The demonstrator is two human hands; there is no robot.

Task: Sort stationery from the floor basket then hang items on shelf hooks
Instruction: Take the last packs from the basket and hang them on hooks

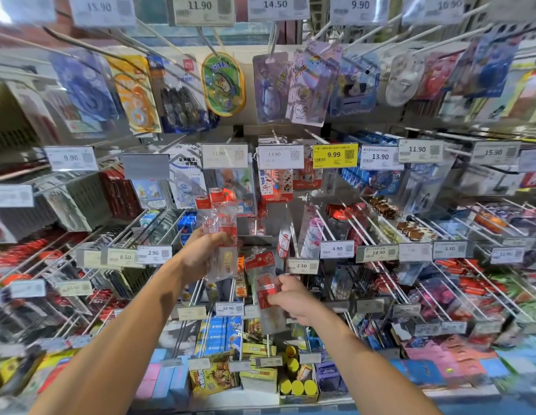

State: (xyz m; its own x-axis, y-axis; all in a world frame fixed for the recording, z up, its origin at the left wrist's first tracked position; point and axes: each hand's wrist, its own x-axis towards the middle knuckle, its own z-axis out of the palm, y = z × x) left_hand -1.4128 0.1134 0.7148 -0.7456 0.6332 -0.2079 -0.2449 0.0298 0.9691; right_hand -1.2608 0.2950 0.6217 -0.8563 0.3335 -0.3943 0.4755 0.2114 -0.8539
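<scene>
Head view of a stationery peg wall. The left hand (pixel 201 253) is raised, fingers curled round a bunch of clear packets with red header cards (pixel 222 232). It holds them in front of the middle row of wire hooks (pixel 326 223). The right hand (pixel 293 298), lower and just to the right, pinches a single clear packet with a red label (pixel 266 290) between thumb and fingers. The print on these packets is too blurred to read.

Legible price tags:
- Top rail: 11.90 (pixel 200 6), 14.50 (pixel 275 4) and 9.90 (pixel 360 5).
- Middle rail: a white 13.90 (pixel 280 155), a yellow 9.99 tag (pixel 335 155), then another 13.90 (pixel 380 157).
- Lower rails: 2.90 (pixel 154 253), 4.90 (pixel 337 248), 2.50 (pixel 301 265) and, between the forearms, 18.90 (pixel 228 308).

A red-and-white pack marked "Hello Kitty" (pixel 275 190) hangs beneath the white 13.90 tag. Above it hang a green oval blister pack (pixel 223 83) and purple cartoon blister packs (pixel 308 85).

The hanging goods and tag holders crowd the hooks directly behind both hands. The outer edges of the view are smeared.

On the bottom shelf, a low display box (pixel 299 399) holds upright yellow-topped tubes (pixel 297 387) packed side by side.
</scene>
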